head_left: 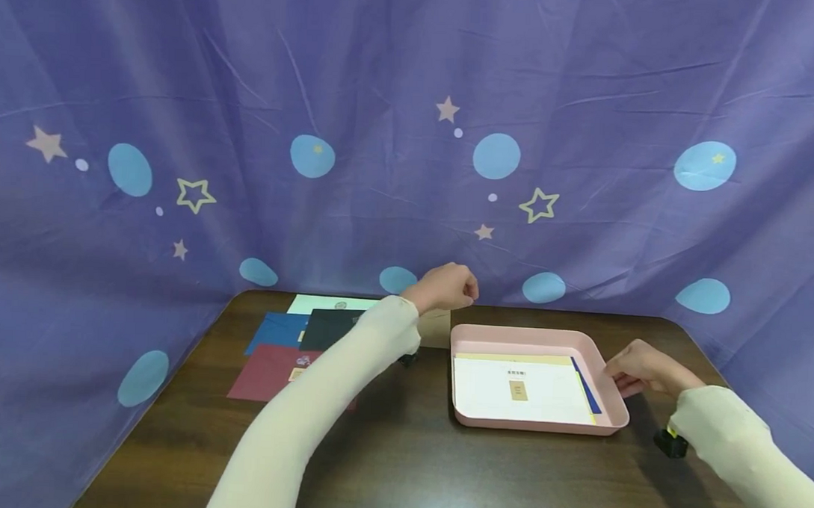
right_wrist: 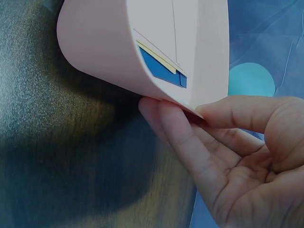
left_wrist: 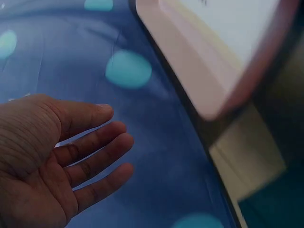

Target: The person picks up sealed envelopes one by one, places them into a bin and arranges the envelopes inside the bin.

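My right hand [head_left: 645, 367] pinches the right rim of a pink tray [head_left: 538, 425]; the right wrist view shows the thumb on the inner side of the wall and fingers [right_wrist: 183, 133] outside it. Inside the tray lies a white envelope [head_left: 483, 395] with a tan label, over yellow and dark blue envelopes [right_wrist: 159, 69]. Beyond the tray's far left corner, my left hand [head_left: 446, 289] hangs above the table's back edge. Its fingers [left_wrist: 102, 152] are loosely bent and hold nothing. The tray's corner [left_wrist: 209, 107] shows blurred in the left wrist view.
Left of the tray, overlapping envelopes lie on the brown table [head_left: 426, 464]: dark red [head_left: 264, 372], blue [head_left: 276, 332], near-black [head_left: 330, 330], pale green [head_left: 311, 303] and tan [head_left: 434, 330]. The left forearm partly covers them. A purple patterned curtain [head_left: 385, 96] hangs behind.
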The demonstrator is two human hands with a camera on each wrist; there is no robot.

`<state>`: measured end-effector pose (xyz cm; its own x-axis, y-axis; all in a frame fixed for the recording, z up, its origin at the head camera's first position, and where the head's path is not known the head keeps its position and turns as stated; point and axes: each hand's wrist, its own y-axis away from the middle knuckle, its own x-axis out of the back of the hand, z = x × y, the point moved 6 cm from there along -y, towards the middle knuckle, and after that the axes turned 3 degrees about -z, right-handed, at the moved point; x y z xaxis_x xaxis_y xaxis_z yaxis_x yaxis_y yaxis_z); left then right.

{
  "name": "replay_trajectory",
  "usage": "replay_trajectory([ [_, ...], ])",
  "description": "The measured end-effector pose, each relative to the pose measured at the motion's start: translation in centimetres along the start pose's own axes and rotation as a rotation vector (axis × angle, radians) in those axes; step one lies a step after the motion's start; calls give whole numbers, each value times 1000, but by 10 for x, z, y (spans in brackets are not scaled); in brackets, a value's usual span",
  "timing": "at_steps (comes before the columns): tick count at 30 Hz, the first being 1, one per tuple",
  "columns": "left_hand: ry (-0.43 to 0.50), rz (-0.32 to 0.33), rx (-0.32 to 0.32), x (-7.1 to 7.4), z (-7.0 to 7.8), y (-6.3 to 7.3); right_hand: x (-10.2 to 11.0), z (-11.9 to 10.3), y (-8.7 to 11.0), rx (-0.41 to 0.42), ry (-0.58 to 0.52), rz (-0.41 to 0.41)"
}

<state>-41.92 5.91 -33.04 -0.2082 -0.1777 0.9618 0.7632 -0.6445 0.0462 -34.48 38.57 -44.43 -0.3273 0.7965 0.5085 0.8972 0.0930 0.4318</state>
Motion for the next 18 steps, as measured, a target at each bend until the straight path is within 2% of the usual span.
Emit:
replay_trajectory([
  [4, 13, 27, 33, 12, -28, 14, 0, 0, 0, 1, -3, 2],
  [8, -2, 40, 81, 18, -55, 27, 0, -1, 1, 3, -2, -2],
  [18, -7, -2, 186, 8, -120, 56, 1, 0, 1, 4, -6, 9],
])
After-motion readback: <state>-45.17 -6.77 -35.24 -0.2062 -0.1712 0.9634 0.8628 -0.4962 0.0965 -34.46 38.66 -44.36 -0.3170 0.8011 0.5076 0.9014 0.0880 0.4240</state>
